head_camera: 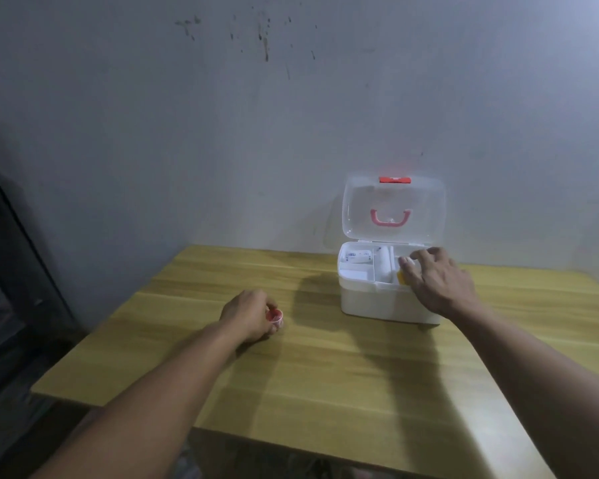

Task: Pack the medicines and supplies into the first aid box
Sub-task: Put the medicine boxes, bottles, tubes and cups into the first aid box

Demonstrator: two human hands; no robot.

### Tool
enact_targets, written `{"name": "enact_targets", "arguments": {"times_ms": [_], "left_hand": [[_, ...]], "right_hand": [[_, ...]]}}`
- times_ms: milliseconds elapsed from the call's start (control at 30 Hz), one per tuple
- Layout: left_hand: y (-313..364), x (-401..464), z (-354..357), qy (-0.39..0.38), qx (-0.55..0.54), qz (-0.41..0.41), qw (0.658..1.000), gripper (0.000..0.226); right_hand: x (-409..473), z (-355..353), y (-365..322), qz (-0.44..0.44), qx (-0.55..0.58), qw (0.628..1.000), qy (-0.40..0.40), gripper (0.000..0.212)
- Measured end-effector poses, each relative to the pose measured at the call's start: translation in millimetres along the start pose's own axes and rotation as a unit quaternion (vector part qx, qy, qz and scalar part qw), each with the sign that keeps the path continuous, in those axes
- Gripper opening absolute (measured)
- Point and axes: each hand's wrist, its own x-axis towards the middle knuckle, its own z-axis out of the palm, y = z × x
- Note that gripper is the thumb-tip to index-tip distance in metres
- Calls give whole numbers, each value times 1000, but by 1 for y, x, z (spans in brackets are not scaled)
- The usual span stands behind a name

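A wooden bench (325, 357) stands against a stained grey wall (222, 115). Beyond and to the right of the left hand (248, 314), at the back of the bench, sits the white first aid box (370, 302), its clear lid (393, 209) tipped up and open with a red latch (395, 180) at its top edge and a pink handle (390, 217) showing through it. The right hand (436, 281) reaches over the box's right side, fingers spread and bent down into the tray (355, 273); a small pale item (406, 261) lies at its fingertips, though whether it is gripped cannot be told. A yellow item (400, 277) shows just under that hand. To the left of the right hand, inside the tray's divided compartments, lie a white packet with dark print (357, 257) and a white roll-like piece (382, 264). The left hand rests on the bench, well apart from the box, curled closed around a small white container with a red top (276, 316).
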Motion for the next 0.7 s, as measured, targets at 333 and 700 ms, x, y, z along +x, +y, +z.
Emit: {"name": "enact_targets", "arguments": {"times_ms": [333,700], "left_hand": [[115,44,-38,50,-103,158,981,35],[151,64,-31,10,57,234,970,35]], "right_hand": [[1,3,2,-7,1,1000,8,61],[5,9,7,-14,2,1000,16,61]]}}
